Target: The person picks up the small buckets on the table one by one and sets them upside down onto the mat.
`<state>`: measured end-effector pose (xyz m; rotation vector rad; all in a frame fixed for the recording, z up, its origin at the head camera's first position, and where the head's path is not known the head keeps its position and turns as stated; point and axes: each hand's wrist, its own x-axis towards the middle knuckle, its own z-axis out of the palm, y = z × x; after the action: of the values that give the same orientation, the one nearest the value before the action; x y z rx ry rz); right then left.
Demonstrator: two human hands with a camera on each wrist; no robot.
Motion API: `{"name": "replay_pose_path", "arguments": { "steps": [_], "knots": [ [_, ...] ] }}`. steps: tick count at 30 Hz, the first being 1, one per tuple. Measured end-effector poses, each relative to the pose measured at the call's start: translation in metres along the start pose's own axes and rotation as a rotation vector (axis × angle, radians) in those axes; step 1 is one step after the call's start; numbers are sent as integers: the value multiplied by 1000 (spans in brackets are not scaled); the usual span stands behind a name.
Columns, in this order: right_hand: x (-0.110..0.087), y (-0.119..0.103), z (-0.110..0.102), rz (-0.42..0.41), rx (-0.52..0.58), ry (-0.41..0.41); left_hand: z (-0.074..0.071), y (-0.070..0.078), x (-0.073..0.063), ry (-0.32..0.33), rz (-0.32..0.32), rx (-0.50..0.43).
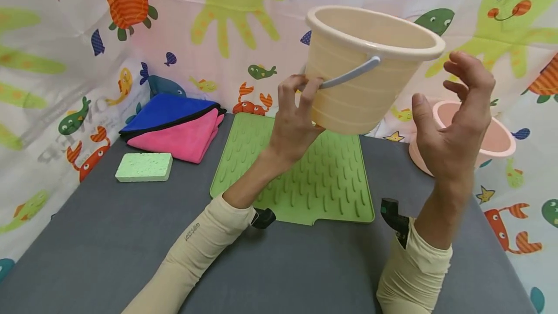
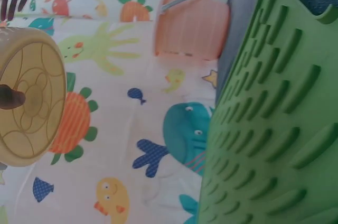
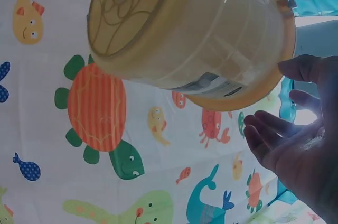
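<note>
A cream bucket point(image 1: 362, 81) is up in the air above the green mat point(image 1: 301, 193), its rim tilted toward the right. My left hand point(image 1: 294, 120) grips it at its left side, fingers by the grey handle point(image 1: 350, 72). In the left wrist view one digit of that hand lies across the bucket's underside point(image 2: 39, 81). My right hand point(image 1: 457, 120) is raised to the right of the bucket with fingers loosely bent, holding nothing. The right wrist view shows its fingers near the rim and a label point(image 3: 211, 84) on the bucket's wall.
A pink bucket point(image 1: 497, 139) stands on the grey table point(image 1: 109, 256) at the right, partly behind my right hand. Folded blue and pink cloths point(image 1: 174, 120) lie at the back left, with a light green sponge point(image 1: 144, 167) in front. A printed curtain point(image 1: 261, 28) surrounds the table.
</note>
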<state>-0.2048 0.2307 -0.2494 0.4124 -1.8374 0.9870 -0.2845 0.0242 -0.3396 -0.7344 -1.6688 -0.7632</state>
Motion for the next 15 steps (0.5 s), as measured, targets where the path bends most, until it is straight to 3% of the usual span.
{"name": "replay_pose_path", "arguments": {
  "steps": [9,12,15],
  "knots": [
    [-2,22,2,-66,-2,-240,-18,-10,14,40,-11,-63],
    [0,29,1,-134,10,-360,-25,-11,19,49,-43,-103],
    [1,34,4,-210,90,-464,-35,-13,24,60,-61,-149]
  ]
}}
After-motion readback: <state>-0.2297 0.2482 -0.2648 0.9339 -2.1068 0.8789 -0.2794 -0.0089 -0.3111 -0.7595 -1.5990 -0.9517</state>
